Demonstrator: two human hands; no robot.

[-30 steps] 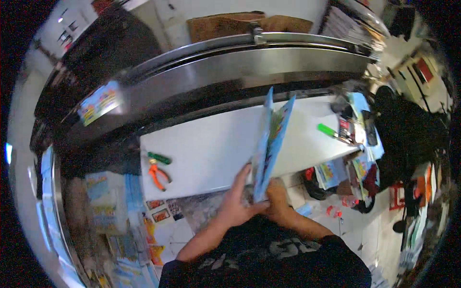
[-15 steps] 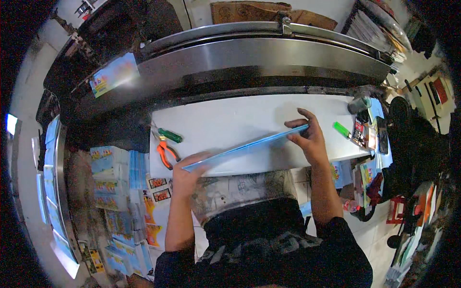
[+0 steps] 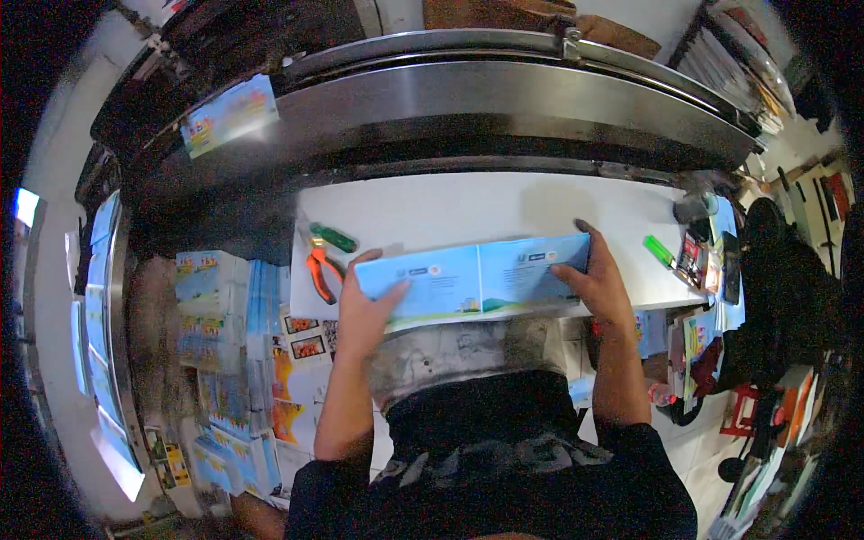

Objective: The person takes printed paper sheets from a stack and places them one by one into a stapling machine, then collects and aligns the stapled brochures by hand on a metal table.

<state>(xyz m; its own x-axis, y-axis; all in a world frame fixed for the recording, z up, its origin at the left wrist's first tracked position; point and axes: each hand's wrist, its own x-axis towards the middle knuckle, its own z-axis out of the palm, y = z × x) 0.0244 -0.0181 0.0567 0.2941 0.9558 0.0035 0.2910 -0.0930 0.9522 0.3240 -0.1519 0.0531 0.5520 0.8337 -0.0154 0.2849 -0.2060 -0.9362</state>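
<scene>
With my left hand [image 3: 360,310] and right hand [image 3: 598,283] flat and open on the blue printed sheets [image 3: 474,280], I should square them against the white tabletop's [image 3: 468,211] near edge.

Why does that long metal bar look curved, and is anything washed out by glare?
Head view: fisheye distortion bows the long steel machine bar; a bright glare spot sits beside the small colourful card stuck on it; the rim darkens, and the blue printed sheet at centre stays sharp.

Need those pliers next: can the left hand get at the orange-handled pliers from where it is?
Probably yes. The left hand rests on the booklet's left end, and the orange-handled pliers lie just beside it on the white table, with nothing between.
</scene>
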